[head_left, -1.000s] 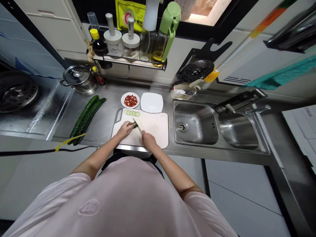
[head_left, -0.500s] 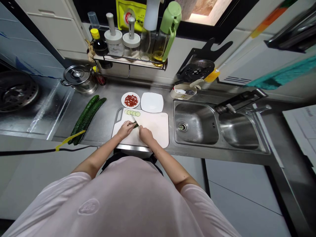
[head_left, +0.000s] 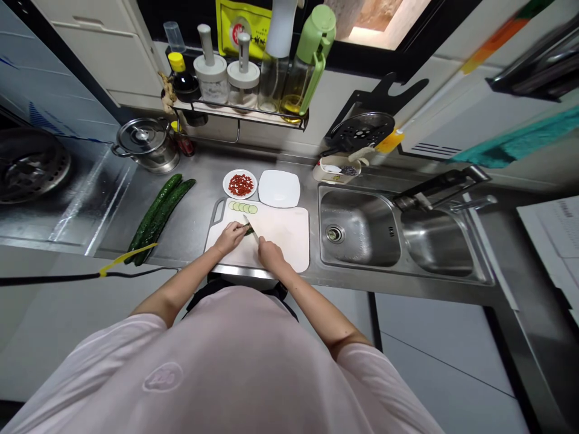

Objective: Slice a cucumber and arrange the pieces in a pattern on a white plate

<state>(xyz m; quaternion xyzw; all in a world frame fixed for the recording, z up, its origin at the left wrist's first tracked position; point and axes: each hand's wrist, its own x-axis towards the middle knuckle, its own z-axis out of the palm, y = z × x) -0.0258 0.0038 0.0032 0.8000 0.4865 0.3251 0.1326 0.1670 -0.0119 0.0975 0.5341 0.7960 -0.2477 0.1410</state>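
Observation:
On a white cutting board (head_left: 284, 238), my left hand (head_left: 231, 237) is closed on a small piece of dark green cucumber (head_left: 249, 229). My right hand (head_left: 270, 253) grips a knife (head_left: 251, 225) by its handle, the blade slanting up and left beside the cucumber piece. I cannot tell whether the edge touches it. A row of pale cucumber slices (head_left: 243, 207) lies along the board's far left edge. Behind the board stand a white plate of chopped red pieces (head_left: 240, 184) and a square white plate (head_left: 279, 188) with nothing on it.
Whole cucumbers (head_left: 159, 218) lie on the steel counter at left, near a lidded pot (head_left: 145, 144). A double sink (head_left: 359, 226) is to the right. Above the counter, a wall rack (head_left: 239, 111) carries jars and bottles. A yellow-tagged cable (head_left: 131, 259) crosses the counter's front left.
My right hand and the knife have shifted slightly right and down, the blade tip drawing back from the cucumber slices. My left hand stays nearly in place.

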